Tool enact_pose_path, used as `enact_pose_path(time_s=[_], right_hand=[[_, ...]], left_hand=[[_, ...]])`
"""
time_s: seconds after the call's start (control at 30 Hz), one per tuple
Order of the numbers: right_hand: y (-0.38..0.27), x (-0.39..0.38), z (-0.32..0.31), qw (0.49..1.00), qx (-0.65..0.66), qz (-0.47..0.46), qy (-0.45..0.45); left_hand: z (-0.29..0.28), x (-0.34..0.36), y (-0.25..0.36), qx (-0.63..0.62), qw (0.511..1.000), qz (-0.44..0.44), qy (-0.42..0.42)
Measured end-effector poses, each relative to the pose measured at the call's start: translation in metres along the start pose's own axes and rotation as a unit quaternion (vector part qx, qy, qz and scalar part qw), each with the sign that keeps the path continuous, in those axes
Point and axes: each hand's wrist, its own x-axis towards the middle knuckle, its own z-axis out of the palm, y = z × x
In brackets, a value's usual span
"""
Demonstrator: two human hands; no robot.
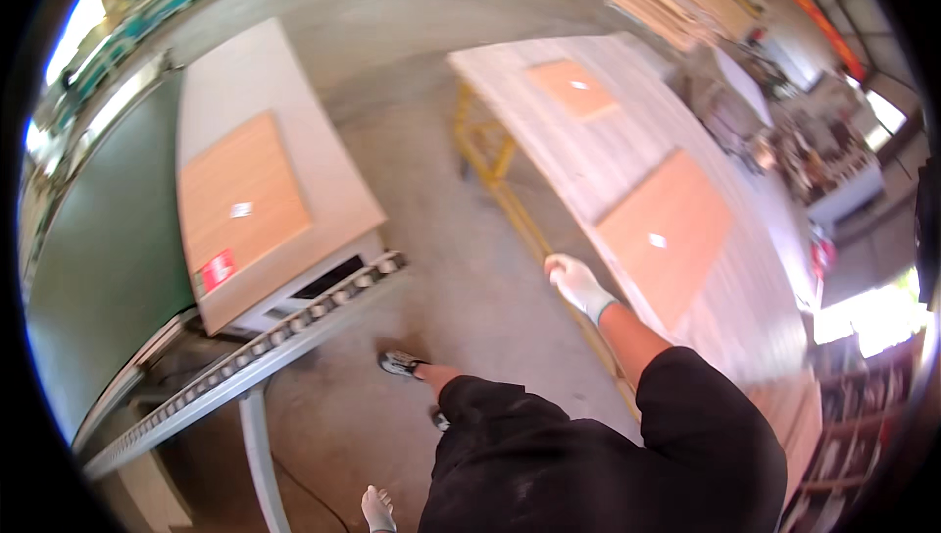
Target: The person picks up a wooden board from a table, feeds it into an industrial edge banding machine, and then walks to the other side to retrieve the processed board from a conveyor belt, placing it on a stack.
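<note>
My right hand (578,285), in a white knit glove, hangs beside the near edge of the right-hand table. Its fingers are curled in, and nothing shows in them. My left hand (377,507), also gloved in white, is low at the bottom edge, fingers loosely apart and holding nothing. Nearest the right hand is an orange-brown wood panel (671,234) with a small white label, lying flat on the table's pale wood-grain board (627,165). Farther back on that board lies a smaller orange-brown panel (571,87), labelled likewise.
At the left, another orange-brown panel (245,180) with white and red labels rests on a long pale board (235,67). A roller rail (294,329) crosses before it, beside a green conveyor belt (103,249). Yellow legs (485,146) support the right table. Stacked boards (676,3) stand far right.
</note>
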Motion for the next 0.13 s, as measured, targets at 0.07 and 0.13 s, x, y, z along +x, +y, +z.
enact_pose_path(time_s=[0.07,0.13], right_hand=[[0.013,-0.059,-0.035,0.970,-0.215,0.056,-0.097],[0.165,-0.046,-0.027,0.961,-0.153,-0.229,0.037]], left_hand=[[0.025,0.028,-0.018,0.094,0.995,-0.030,0.029],[0.031,0.062,0.010,0.186,0.981,-0.039,-0.026]])
